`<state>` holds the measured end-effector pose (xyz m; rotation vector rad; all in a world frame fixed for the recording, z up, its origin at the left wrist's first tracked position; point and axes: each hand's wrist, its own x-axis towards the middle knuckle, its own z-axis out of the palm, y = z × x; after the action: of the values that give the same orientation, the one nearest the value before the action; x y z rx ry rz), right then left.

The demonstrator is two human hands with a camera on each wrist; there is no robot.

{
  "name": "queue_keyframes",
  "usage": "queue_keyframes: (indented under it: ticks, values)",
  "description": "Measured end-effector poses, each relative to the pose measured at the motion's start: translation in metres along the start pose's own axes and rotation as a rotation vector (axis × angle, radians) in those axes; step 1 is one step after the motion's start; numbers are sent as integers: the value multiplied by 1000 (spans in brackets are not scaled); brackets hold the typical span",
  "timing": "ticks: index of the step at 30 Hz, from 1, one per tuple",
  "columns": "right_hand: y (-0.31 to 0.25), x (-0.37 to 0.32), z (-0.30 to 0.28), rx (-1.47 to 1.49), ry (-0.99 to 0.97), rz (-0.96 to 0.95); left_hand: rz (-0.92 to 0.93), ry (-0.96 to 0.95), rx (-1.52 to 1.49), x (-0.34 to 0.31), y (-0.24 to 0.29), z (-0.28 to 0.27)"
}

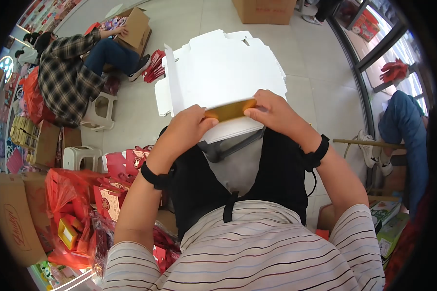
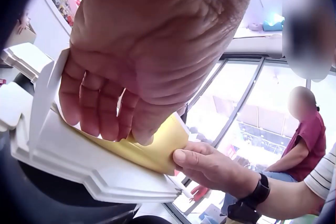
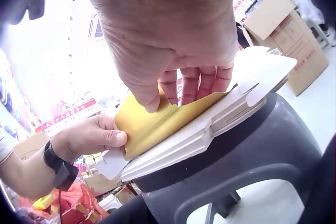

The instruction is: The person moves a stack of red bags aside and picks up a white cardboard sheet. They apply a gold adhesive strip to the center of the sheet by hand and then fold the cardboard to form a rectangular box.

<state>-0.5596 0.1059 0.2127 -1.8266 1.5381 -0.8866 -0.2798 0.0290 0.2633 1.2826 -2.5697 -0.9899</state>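
A stack of white die-cut card sheets (image 1: 226,68) lies on a dark grey plastic stool (image 3: 210,169) in front of my body. At its near edge a gold-faced card flap (image 1: 230,110) is bent up. My left hand (image 1: 185,128) pinches the left end of the flap, thumb on the gold face and fingers behind. The right hand (image 1: 282,116) grips the other end in the same way. Both wrist views show the gold side (image 2: 157,142) curving between the hands, above the layered edges of the stack.
A person in a plaid shirt (image 1: 65,63) sits at upper left beside an open carton (image 1: 133,29). White stools (image 1: 99,111), red gift bags (image 1: 112,196) and a red plastic bag (image 1: 58,194) stand to the left. Someone in jeans (image 1: 398,126) sits at right by the glass doors.
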Motion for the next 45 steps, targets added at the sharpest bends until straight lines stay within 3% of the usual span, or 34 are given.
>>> queue_keyframes:
  ticks: [5,14,20,35,45]
  values:
    - [-10,13,-9,197,-110,223,-54,-19,-244,19,-27,10]
    - [-3,26,-16,-18,-266,269,-133,-148,-203,21,-20,6]
    - [0,32,-13,-158,-307,238,-3,-73,-4,20,-11,11]
    - [-9,35,-12,-279,-378,227,60,-92,81,21,-15,15]
    - [-3,33,4,-344,-328,146,177,62,227,12,-27,30]
